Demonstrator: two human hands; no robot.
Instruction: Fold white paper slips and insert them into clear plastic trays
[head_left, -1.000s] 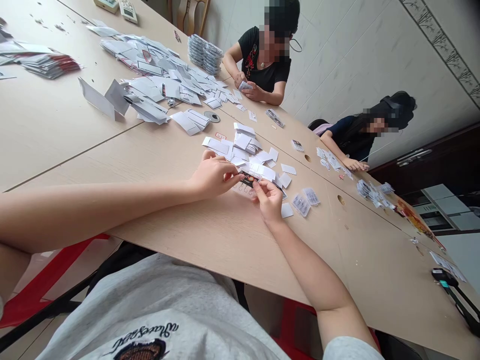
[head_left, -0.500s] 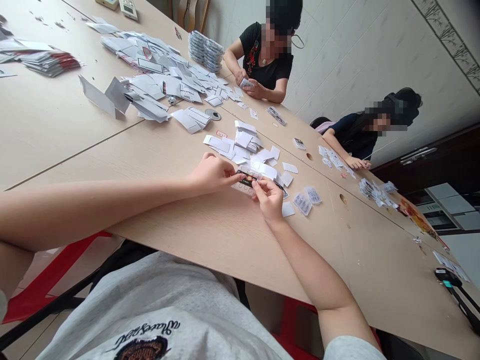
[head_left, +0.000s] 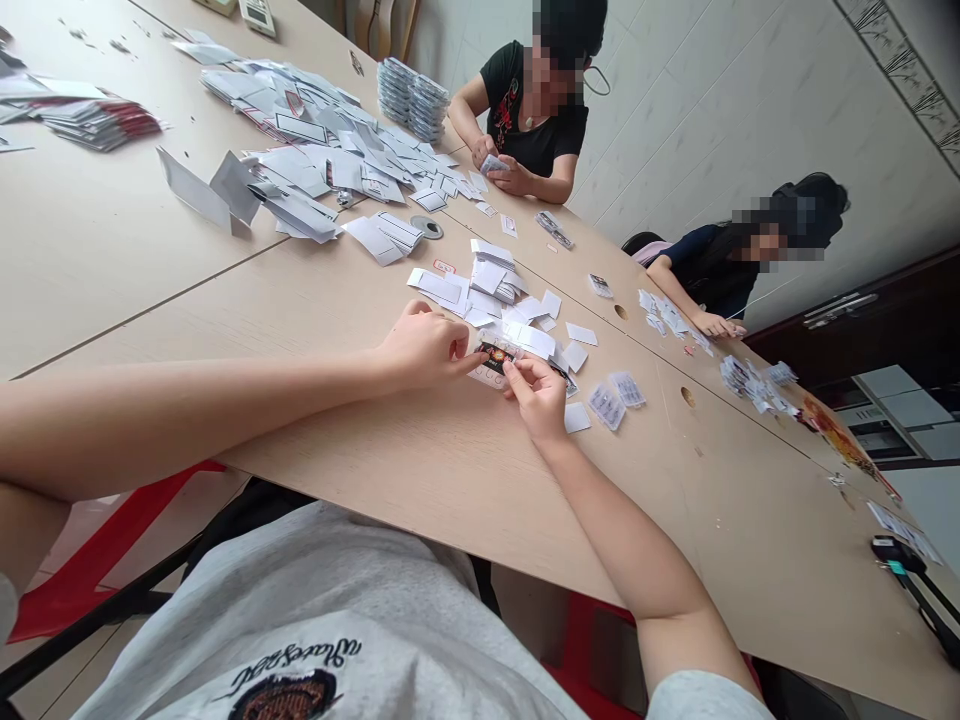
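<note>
A small clear plastic case (head_left: 489, 374) with a black printed card (head_left: 496, 357) lies between my hands near the table's front edge. My right hand (head_left: 538, 393) pinches the case's right side between thumb and fingers. From the left, my left hand (head_left: 431, 345) touches the card's left end with an extended index finger, its other fingers curled. Just beyond my hands is a loose pile of folded white cards (head_left: 491, 285). Two clear cases (head_left: 606, 407) rest on the table to the right of my right hand.
Large piles of white cards (head_left: 330, 140) cover the back left of the wooden table (head_left: 360, 450). Stacked clear cases (head_left: 412, 100) stand at the far edge. Two people sit across, handling small items. A black tool-like object (head_left: 911, 585) lies at the far right.
My left hand's fingertips have shifted slightly on the card, and the card and case sit at a slightly different angle. My right hand keeps its pinch.
</note>
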